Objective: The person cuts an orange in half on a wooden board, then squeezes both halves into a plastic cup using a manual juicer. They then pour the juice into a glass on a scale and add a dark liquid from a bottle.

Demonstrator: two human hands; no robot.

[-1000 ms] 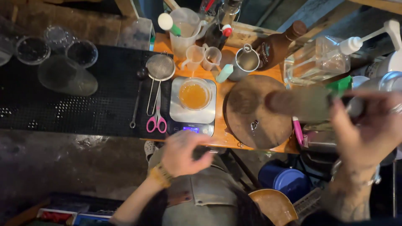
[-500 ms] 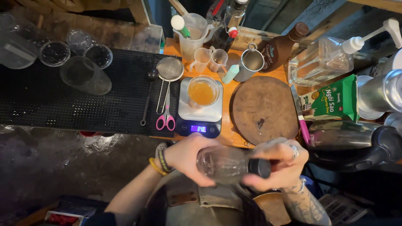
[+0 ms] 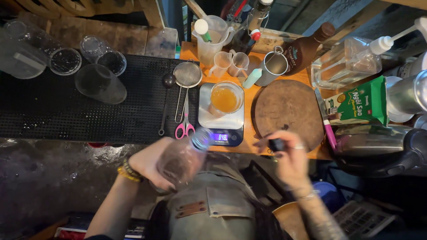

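My left hand [image 3: 151, 162] grips a clear bottle [image 3: 184, 158] tilted with its open neck toward the digital scale [image 3: 221, 130]. On the scale stands a clear cup of orange liquid [image 3: 223, 98]. My right hand [image 3: 287, 153] pinches a small dark cap [image 3: 276, 145] just right of the bottle, over the near edge of the round wooden board [image 3: 289, 111]. Both hands are blurred.
A strainer [image 3: 187, 75], pink-handled scissors [image 3: 184, 126] and a spoon lie on the black bar mat [image 3: 66, 111] beside several clear cups. Measuring cups, a metal jigger, a brown bottle [image 3: 307, 46], a pump bottle and a green carton [image 3: 356, 104] crowd the counter's far side and right.
The cap has come off the bottle and sits in my right hand. My left hand swung the bottle up, neck toward the scale.
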